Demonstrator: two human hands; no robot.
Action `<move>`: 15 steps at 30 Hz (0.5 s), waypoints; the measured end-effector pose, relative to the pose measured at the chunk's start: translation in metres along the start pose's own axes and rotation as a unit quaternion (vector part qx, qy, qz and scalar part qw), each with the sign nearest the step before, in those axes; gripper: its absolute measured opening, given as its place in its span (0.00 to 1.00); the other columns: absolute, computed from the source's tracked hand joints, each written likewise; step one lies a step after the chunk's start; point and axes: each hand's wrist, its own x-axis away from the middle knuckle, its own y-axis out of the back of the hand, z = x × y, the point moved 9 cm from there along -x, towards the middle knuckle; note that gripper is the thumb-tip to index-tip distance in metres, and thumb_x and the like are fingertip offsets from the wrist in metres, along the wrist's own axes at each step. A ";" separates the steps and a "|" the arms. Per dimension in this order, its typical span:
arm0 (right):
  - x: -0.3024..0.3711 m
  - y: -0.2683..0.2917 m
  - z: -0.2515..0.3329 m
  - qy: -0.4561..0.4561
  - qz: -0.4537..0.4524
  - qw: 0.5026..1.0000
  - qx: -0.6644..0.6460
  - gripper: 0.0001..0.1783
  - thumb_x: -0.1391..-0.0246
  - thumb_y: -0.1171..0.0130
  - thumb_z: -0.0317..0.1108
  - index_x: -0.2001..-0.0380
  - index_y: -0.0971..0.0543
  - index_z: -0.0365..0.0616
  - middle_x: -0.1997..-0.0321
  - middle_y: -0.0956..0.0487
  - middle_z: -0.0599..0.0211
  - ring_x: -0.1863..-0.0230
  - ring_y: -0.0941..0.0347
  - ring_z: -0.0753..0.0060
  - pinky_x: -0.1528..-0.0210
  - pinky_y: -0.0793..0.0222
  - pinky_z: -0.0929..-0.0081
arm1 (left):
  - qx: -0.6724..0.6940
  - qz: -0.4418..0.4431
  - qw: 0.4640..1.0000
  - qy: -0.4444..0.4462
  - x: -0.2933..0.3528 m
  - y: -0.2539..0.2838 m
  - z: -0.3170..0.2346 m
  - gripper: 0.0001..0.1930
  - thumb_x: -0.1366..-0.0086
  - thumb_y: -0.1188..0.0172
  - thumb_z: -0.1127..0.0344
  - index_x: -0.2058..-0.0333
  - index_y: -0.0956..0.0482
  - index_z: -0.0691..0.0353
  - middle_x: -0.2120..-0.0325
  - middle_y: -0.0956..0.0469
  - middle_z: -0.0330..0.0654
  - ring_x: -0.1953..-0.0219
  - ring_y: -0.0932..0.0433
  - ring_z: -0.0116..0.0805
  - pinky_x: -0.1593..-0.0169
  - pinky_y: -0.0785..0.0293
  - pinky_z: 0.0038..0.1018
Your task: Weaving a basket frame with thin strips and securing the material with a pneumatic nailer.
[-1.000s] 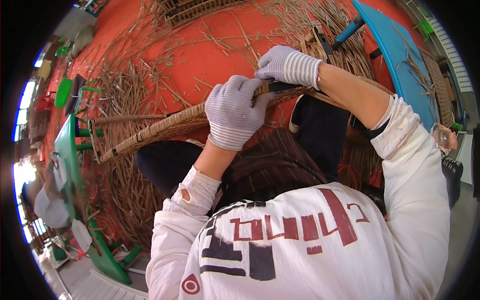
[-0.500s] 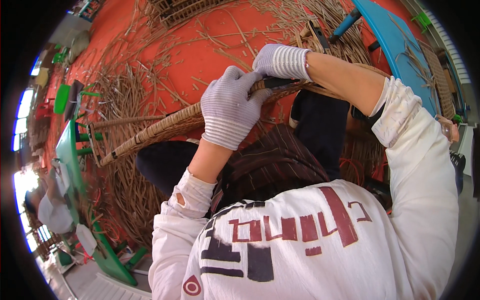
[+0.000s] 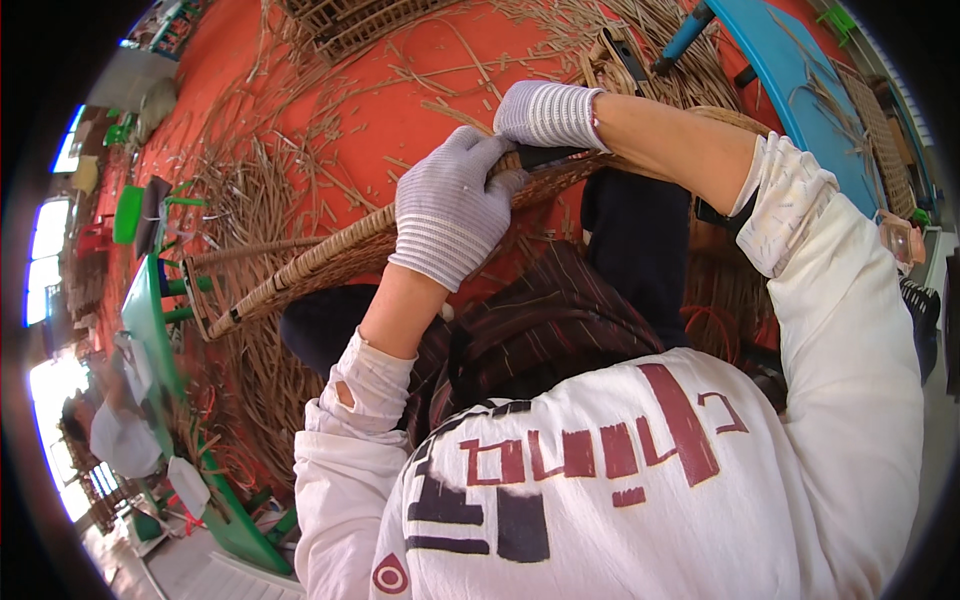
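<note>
Across my lap lies a long woven wicker frame [image 3: 330, 258], brown, with a wrapped rim and a dark bare stretch of frame near my hands. My left hand [image 3: 450, 200], in a grey-white striped knit glove, is closed round the rim, thumb on the near side. Just to its right my right hand [image 3: 545, 113], gloved alike, is bent over the same rim with its fingers curled down; the fingertips are hidden behind the glove. A thin strand of wicker [image 3: 457, 116] sticks out on the far side of the hands.
Loose wicker strips [image 3: 250, 190] lie heaped on the red floor [image 3: 385, 105] to the left. A blue table [image 3: 790, 75] stands at the far right, a green table [image 3: 150, 310] at the left. At the top is another woven piece [image 3: 350, 25]. Another person [image 3: 120, 435] sits at the left.
Both hands have shifted slightly left and away from me along the rim, staying close together. The far end of the wicker frame has moved a little to the right.
</note>
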 end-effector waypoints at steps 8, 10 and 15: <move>0.096 0.062 -0.040 -0.183 -0.458 0.825 -0.277 0.11 0.39 0.46 0.37 0.61 0.18 0.45 0.64 0.17 0.60 0.60 0.20 0.55 0.55 0.26 0.64 | 0.007 0.054 0.998 0.033 -0.023 -0.008 0.015 0.15 0.38 0.38 0.54 0.57 0.16 0.55 0.64 0.21 0.44 0.59 0.20 0.48 0.55 0.25 0.40; 0.142 0.077 -0.017 -0.127 -0.591 0.753 -0.259 0.08 0.39 0.44 0.33 0.62 0.19 0.42 0.63 0.18 0.60 0.61 0.20 0.56 0.57 0.25 0.66 | 0.010 0.076 0.995 0.057 -0.023 -0.007 0.023 0.16 0.37 0.39 0.52 0.57 0.16 0.55 0.63 0.20 0.43 0.58 0.20 0.47 0.54 0.25 0.39; 0.166 0.025 0.022 -0.159 -0.505 0.790 -0.310 0.10 0.41 0.41 0.30 0.57 0.20 0.40 0.63 0.18 0.56 0.62 0.19 0.53 0.60 0.23 0.65 | 0.023 0.093 0.993 0.067 -0.030 -0.010 0.030 0.17 0.36 0.38 0.51 0.56 0.16 0.55 0.62 0.20 0.42 0.58 0.20 0.46 0.54 0.25 0.37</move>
